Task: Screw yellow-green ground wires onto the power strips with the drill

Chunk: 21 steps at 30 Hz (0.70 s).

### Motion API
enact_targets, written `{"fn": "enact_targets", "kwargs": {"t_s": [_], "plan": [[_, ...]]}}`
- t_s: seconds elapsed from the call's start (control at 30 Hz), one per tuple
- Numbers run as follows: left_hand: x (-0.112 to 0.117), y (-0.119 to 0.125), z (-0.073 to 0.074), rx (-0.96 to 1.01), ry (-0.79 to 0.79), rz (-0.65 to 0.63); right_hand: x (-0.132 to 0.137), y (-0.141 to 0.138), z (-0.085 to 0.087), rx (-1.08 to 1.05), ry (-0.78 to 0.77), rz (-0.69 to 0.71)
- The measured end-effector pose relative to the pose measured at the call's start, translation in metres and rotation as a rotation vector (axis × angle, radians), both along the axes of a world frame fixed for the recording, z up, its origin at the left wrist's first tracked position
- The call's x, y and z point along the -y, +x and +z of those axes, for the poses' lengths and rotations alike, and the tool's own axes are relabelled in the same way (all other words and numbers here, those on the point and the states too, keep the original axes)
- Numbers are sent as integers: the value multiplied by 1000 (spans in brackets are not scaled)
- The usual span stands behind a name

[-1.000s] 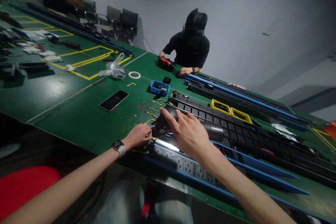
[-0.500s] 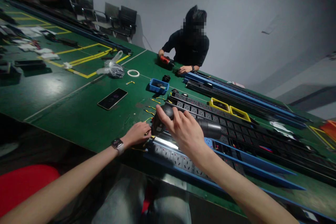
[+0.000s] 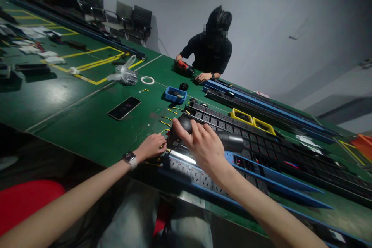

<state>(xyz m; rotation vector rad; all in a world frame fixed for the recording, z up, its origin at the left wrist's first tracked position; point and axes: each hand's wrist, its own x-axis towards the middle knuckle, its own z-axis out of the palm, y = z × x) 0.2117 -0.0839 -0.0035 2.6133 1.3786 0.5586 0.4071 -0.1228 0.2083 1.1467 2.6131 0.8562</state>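
1. Taking bearings from the blue bin (image 3: pixel 176 95) on the green table (image 3: pixel 95 131).
2. Gripping a black tool (image 3: pixel 231 142) with the right hand (image 3: pixel 203 141), wrapped over it; on the near side of the blue bin, reaching to its right.
3. Holding the left hand (image 3: pixel 151 146) just beside the tool, nearer than the blue bin and to its left; cannot tell whether pinching anything, with fingertips partly hidden.
4. Noting yellow wires (image 3: pixel 165 123) just nearer than the blue bin.
5. Seeing a phone (image 3: pixel 124 108) left of the blue bin, nearer.
6. Spotting a co-worker (image 3: pixel 210 56) beyond the blue bin, with a red drill (image 3: pixel 183 65).
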Motion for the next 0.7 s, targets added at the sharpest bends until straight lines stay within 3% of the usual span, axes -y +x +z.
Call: {"fn": "enact_targets", "kwargs": {"t_s": [0.5,0.7], "plan": [[1,0,4,-31,0,0,1,-1,-1,-26,25,1],[1,-1,3,-19,-20,9,-4,0,9,-73,-175,18]]}}
